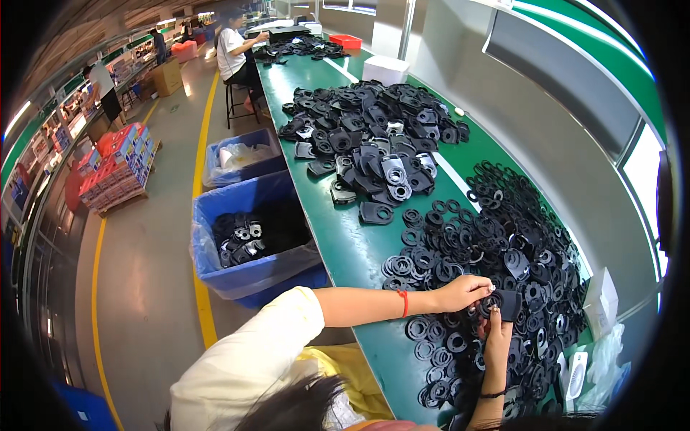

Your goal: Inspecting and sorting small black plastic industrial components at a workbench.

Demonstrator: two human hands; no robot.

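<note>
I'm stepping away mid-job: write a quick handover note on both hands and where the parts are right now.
Left hand: fingers pinching a black ring onto the flat black plate.
Right hand: holding that plate from below.
Parts: loose black rings heaped on the green table around the hands; a separate pile of plates farther up the table.
Done: the blue bin on the floor to the left holds similar parts.
Left: both heaps are large; whether this ring is seated, I cannot tell.
</note>
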